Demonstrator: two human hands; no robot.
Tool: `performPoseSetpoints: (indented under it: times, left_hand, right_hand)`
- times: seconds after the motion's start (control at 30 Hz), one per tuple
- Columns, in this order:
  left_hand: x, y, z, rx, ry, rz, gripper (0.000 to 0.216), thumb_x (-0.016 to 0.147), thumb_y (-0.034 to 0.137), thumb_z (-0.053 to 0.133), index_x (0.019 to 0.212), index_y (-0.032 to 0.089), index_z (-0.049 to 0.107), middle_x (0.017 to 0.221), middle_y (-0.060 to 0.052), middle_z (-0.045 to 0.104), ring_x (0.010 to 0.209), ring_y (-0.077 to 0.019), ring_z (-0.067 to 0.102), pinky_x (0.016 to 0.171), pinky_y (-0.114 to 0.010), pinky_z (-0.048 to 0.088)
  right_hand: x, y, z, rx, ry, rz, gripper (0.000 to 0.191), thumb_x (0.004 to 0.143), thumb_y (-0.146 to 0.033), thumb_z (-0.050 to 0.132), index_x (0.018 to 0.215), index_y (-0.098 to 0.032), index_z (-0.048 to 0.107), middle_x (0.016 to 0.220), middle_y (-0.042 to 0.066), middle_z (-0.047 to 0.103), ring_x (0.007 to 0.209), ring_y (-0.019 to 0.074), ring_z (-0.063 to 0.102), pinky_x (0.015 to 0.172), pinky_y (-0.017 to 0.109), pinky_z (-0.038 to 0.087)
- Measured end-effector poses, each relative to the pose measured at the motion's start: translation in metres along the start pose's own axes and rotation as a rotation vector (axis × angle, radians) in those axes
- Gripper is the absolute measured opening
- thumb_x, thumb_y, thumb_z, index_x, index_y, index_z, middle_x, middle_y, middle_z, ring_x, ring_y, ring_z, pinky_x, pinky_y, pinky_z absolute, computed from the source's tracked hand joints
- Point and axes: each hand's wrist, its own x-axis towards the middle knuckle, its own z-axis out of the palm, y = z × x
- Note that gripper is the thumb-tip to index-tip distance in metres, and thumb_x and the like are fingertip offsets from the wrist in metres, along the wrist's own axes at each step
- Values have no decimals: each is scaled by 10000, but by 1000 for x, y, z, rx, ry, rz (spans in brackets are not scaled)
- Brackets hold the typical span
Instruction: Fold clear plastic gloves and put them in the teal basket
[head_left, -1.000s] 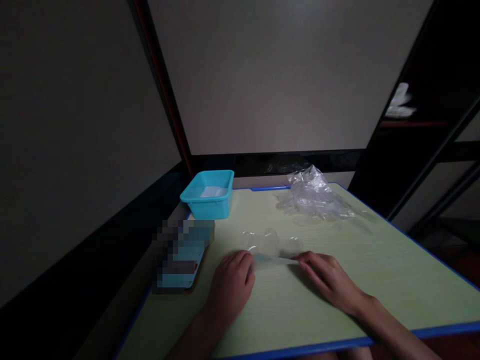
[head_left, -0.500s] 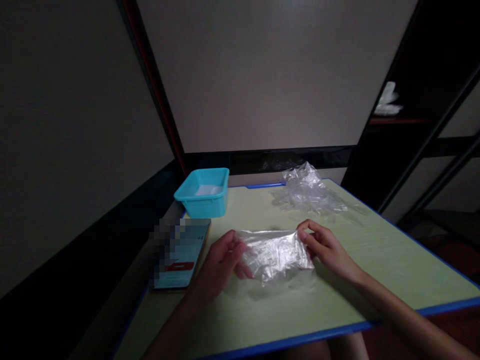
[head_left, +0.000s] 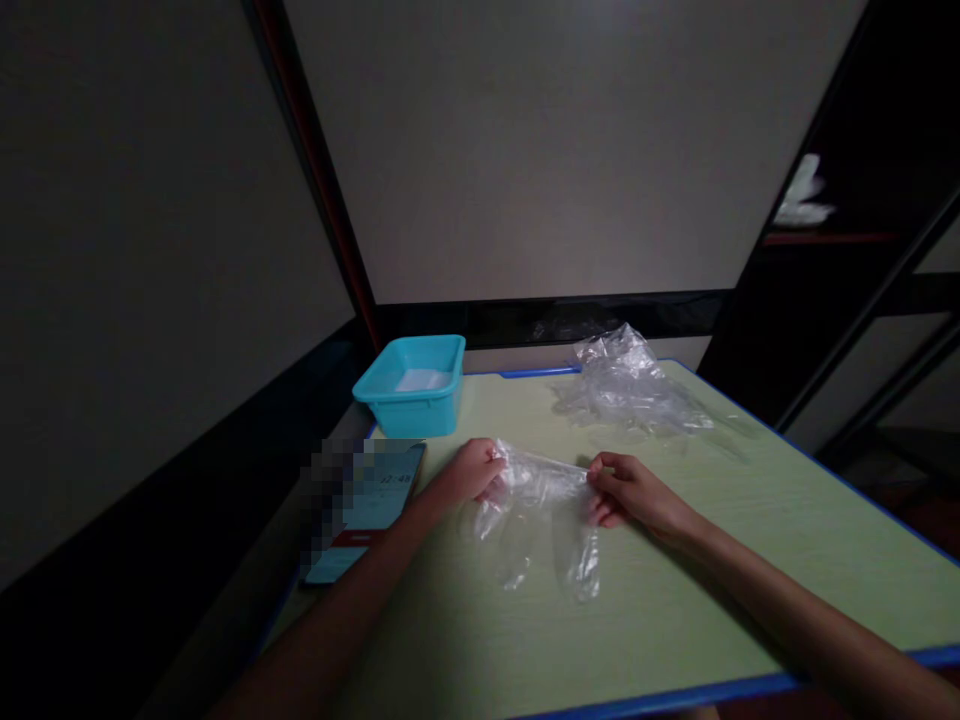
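A clear plastic glove (head_left: 536, 500), thin and crinkled, is stretched between my two hands just over the table. Its finger-like lobes hang down toward me. My left hand (head_left: 475, 470) is closed on the upper left corner, fingers curled into the film. At the upper right corner, my right hand (head_left: 628, 492) pinches the edge between thumb and forefinger. Farther back on the right lies a loose heap of similar clear plastic gloves (head_left: 630, 385).
A turquoise plastic basin (head_left: 416, 415) with something white inside stands at the back left of the pale green table (head_left: 675, 620), which has a blue edge. A phone-like device (head_left: 375, 500), partly pixelated, lies at the left. Cabinet panels (head_left: 555, 150) rise behind.
The plastic glove has unfolded from a bunched sheet, and its lobes now dangle. My left hand has moved up and closed into the film; the right hand has lowered slightly.
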Motion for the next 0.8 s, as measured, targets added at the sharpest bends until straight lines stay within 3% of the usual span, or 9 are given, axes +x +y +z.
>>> performPoseSetpoints:
  times: [0.1, 0.2, 0.27, 0.33, 0.4, 0.53, 0.63, 0.8]
  left_hand:
    - [15, 13, 1, 130, 44, 60, 159, 812, 180, 521, 660, 135, 527, 513, 54, 527, 418, -79, 512, 442, -197, 407]
    - [19, 29, 2, 242, 190, 153, 20, 767, 165, 537, 751, 155, 543, 689, -12, 610, 651, -150, 606, 573, -234, 427]
    - [12, 35, 0, 298, 292, 206, 120, 762, 188, 541, 881, 173, 533, 903, -58, 620, 839, -189, 594, 669, -262, 420]
    - [-1, 37, -2, 337, 347, 240, 188, 768, 182, 524, 956, 186, 511, 1001, -68, 603, 892, -197, 580, 701, -271, 409]
    - [-17, 34, -4, 361, 358, 255, 192, 773, 152, 500, 960, 195, 509, 951, -45, 625, 837, -178, 595, 682, -257, 408]
    - [-46, 23, -4, 391, 362, 252, 174, 806, 138, 442, 946, 195, 528, 788, -5, 655, 731, -145, 611, 644, -224, 405]
    - [-55, 10, -2, 423, 357, 205, 178, 809, 155, 430, 933, 184, 555, 639, 13, 634, 579, -134, 586, 532, -204, 371]
    - [-52, -9, -3, 406, 446, 258, 206, 821, 187, 395, 920, 197, 576, 650, 9, 644, 469, -114, 531, 479, -202, 344]
  right_hand:
    - [-7, 2, -4, -41, -54, 44, 191, 778, -343, 517, 749, -192, 405, 512, -8, 611, 468, 138, 615, 428, 216, 467]
    - [-15, 4, -15, -186, -108, 60, 219, 799, -395, 476, 782, -186, 412, 493, -7, 604, 428, 133, 592, 393, 209, 436]
    - [-17, -1, -27, -334, -101, -20, 210, 813, -388, 456, 815, -181, 418, 465, -29, 573, 382, 118, 550, 372, 203, 406]
    - [-15, -11, -38, -504, -47, -220, 179, 814, -343, 466, 854, -170, 442, 493, -34, 565, 395, 109, 531, 396, 212, 407]
    - [-8, -25, -45, -663, -6, -447, 166, 802, -308, 497, 864, -155, 506, 635, 13, 611, 536, 124, 581, 480, 234, 441]
    - [21, -49, -42, -735, -240, -671, 283, 747, -336, 600, 975, -168, 586, 1027, 65, 622, 935, 184, 582, 774, 324, 467]
    - [43, -51, -34, -772, -378, -691, 511, 645, -356, 701, 1101, -174, 561, 1136, 76, 592, 1065, 209, 528, 934, 378, 379]
    - [63, -38, -32, -817, -531, -609, 828, 548, -380, 761, 1278, -192, 418, 1345, 99, 405, 1247, 239, 342, 1043, 414, 229]
